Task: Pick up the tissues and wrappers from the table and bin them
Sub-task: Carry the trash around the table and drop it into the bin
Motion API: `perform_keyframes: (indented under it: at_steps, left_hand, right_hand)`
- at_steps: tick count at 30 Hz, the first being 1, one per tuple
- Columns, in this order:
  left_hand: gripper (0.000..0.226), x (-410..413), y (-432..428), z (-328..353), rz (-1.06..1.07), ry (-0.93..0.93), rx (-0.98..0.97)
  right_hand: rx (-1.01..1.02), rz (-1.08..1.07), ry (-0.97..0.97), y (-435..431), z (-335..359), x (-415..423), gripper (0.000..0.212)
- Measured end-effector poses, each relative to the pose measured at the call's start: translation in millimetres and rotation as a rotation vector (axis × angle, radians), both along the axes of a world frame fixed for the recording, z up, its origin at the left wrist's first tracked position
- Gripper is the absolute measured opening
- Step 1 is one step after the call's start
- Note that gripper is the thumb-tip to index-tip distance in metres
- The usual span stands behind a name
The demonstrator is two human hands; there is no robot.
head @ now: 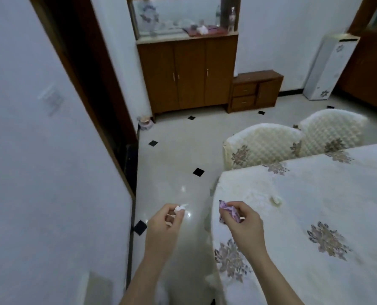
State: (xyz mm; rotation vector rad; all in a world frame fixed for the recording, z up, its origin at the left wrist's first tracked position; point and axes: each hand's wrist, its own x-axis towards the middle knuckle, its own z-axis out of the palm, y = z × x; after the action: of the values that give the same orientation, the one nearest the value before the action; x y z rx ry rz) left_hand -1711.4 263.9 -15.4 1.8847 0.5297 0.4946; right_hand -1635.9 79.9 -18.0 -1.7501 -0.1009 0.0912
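My left hand [164, 225] is held over the floor, left of the table, with its fingers pinched on a small crumpled white tissue [179, 208]. At the table's near left corner, my right hand [241, 221] grips a crumpled purple wrapper [228, 211]. Another small white tissue ball [276, 199] lies on the floral tablecloth of the table [315, 194], a little to the right of and beyond my right hand. No bin is in view.
Two padded chairs [264, 146] stand at the table's far side. A brown cabinet [189, 73] and low drawers [256, 91] line the back wall, with a white appliance [330, 69] to the right. A white wall and dark doorway [90, 84] rise on the left. Tiled floor [174, 164] runs between.
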Motion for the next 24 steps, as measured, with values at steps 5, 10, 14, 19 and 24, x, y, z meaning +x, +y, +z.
perform_keyframes:
  at_steps: [5,10,14,19,24]
  left_hand:
    - [0.011,40,72,-8,0.009,-0.017,0.025]
    - [0.007,102,151,-11,-0.044,-0.020,0.006]
    - [0.006,152,214,-3,-0.100,-0.036,0.035]
    - [0.006,202,267,6,-0.152,-0.059,0.054]
    - [0.017,245,296,2,-0.173,-0.060,0.049]
  right_hand:
    - [-0.031,0.009,-0.013,72,-6,39,0.013]
    - [-0.025,-0.003,-0.010,156,-2,94,0.005]
    - [-0.029,-0.020,-0.052,222,9,138,0.005]
    - [-0.064,-0.057,-0.054,270,12,182,0.003]
    - [-0.059,-0.069,-0.020,297,4,224,0.003]
